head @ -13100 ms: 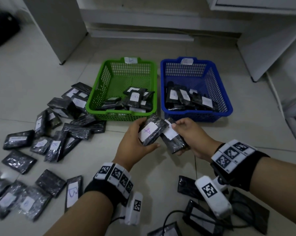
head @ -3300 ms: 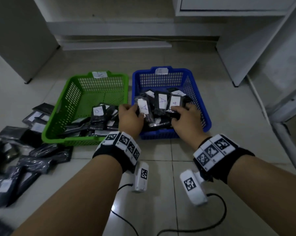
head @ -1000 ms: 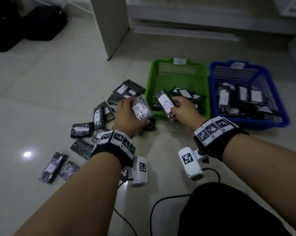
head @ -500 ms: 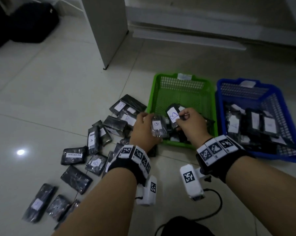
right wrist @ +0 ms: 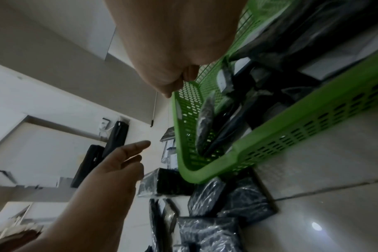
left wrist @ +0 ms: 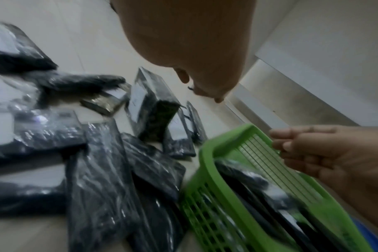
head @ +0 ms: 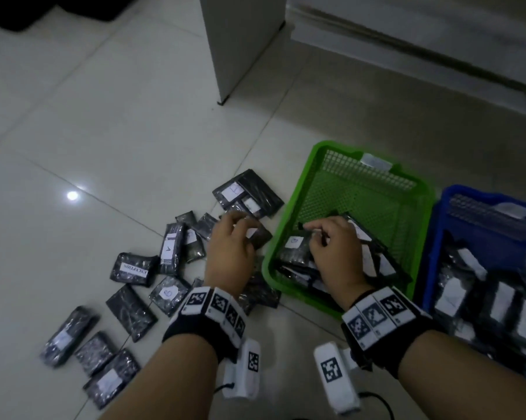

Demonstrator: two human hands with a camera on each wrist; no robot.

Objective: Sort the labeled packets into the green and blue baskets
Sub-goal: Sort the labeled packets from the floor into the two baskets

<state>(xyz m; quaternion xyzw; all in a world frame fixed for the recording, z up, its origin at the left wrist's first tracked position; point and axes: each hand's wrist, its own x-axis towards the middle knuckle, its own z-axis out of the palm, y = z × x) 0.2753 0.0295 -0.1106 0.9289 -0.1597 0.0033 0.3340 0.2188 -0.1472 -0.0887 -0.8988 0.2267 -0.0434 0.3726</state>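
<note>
The green basket [head: 370, 201] holds several black packets with white labels; one labelled B [head: 295, 247] lies near its left wall. My right hand [head: 334, 247] hovers over these packets, fingers loosely bent, holding nothing. The left wrist view shows that hand [left wrist: 324, 153] empty above the basket rim [left wrist: 207, 153]. My left hand [head: 228, 247] hangs over the floor pile just left of the basket, and the right wrist view shows its fingers [right wrist: 127, 153] straight and empty. Loose packets lie on the floor, among them one marked A [head: 167, 247]. The blue basket [head: 473, 194] at the right is full of packets.
A white cabinet panel [head: 240, 47] stands on the tiles behind the pile. A baseboard ledge [head: 407, 56] runs behind the baskets. More packets [head: 71, 334] lie at the lower left. A black cable [head: 376, 398] trails near my right wrist.
Half a second ago each hand pinched a labelled packet over the green basket. Both hands have let go, and the left hand has drawn back left over the floor pile.
</note>
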